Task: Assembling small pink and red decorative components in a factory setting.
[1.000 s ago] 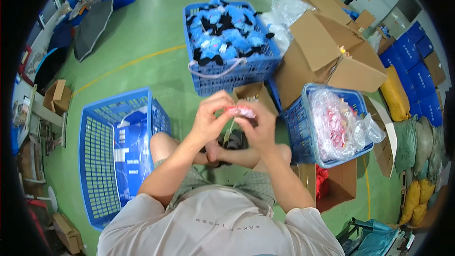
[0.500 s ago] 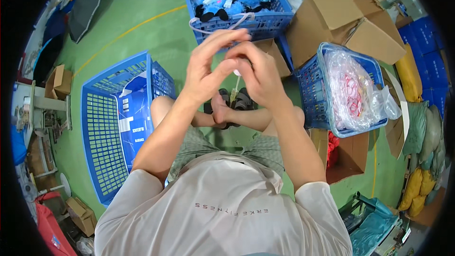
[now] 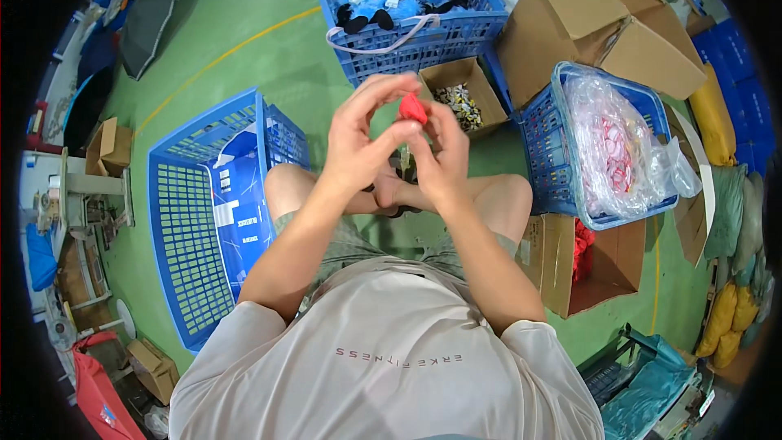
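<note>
Between my hands, above my crossed ankles, is a small red piece [image 3: 413, 108] that looks like soft cloth. My right hand [image 3: 444, 151] has its bent fingers closed at the piece's right side. My left hand [image 3: 356, 134] curves around the other side, its thumb tip against the lower edge and its forefinger arching over the top. A thin yellowish strip [image 3: 405, 161] shows just below the fingers; where it is attached is hidden.
At left stands a blue crate [image 3: 187, 253] holding a blue box. Ahead is a crate [image 3: 423, 45] of blue plush toys, beside a carton [image 3: 489, 85] of small yellow-and-black pieces. At right are a crate [image 3: 542, 147] of bagged pink pieces and a carton [image 3: 607, 277] with red items.
The red piece has come into sight between my fingers, where a small white bit showed before. My right hand has turned and lowered a little, uncovering the carton of small pieces.
</note>
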